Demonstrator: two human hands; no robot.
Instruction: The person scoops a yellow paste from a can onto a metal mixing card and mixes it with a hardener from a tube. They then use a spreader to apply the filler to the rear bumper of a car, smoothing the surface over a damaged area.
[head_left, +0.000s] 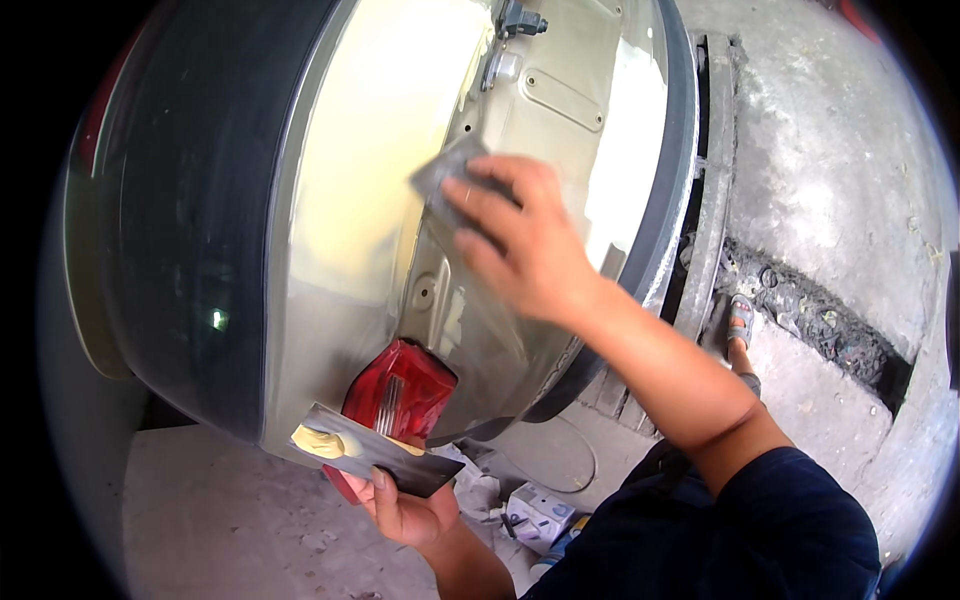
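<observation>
The right hand (535,240) is slightly blurred; its fingers cover part of the grey spreader (436,172). The dark plate (372,456) hides most fingers of the left hand (408,512) and the lower red tail light (415,385). The upper edge crops the vehicle body (365,190).

One grey spreader (447,176), one putty-smeared plate (372,452), one car (350,230), one sandal (740,319).

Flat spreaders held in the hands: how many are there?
2: a grey spreader in the right hand, and a metal spreader smeared with yellowish paste in the left hand, by the red tail light. Each is partly hidden by its hand.
</observation>
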